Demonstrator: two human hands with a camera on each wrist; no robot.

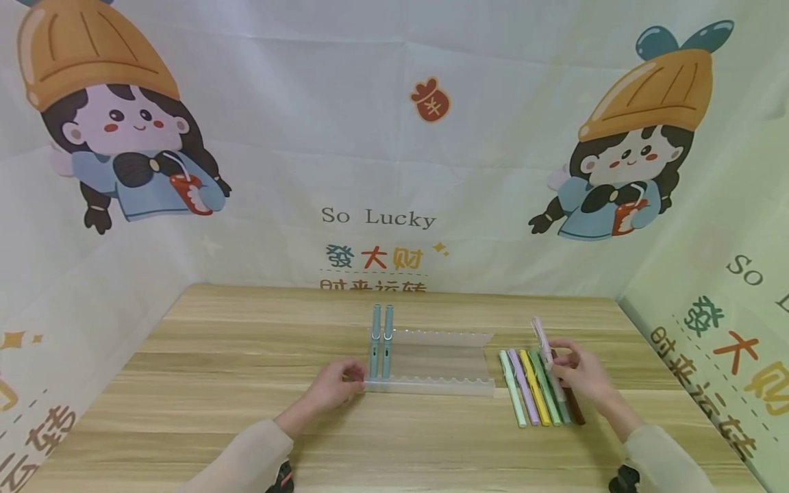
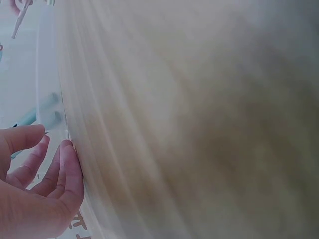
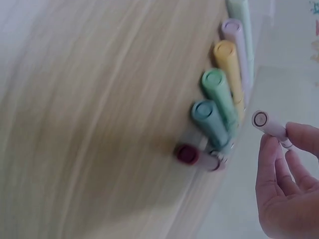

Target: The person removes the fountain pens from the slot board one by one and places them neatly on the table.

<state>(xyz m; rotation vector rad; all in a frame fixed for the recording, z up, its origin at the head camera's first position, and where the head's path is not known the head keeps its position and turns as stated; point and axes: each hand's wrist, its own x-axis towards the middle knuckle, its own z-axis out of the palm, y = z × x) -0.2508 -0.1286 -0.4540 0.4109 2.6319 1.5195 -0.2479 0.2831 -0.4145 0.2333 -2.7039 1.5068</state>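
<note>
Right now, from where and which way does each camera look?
Worn on head: faces forward and down at the clear rack and pens; left hand, right hand, sleeves show.
Worn on left wrist: faces rack's end and tabletop; left hand shows close.
Worn on right wrist: faces the lying pens; right hand shows, pinching a pale pen.
Head and right wrist views share that pale pen.

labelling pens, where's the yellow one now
In the head view, the yellow pen lies right of the clear rack, between the purple pen and the green pen.
</note>
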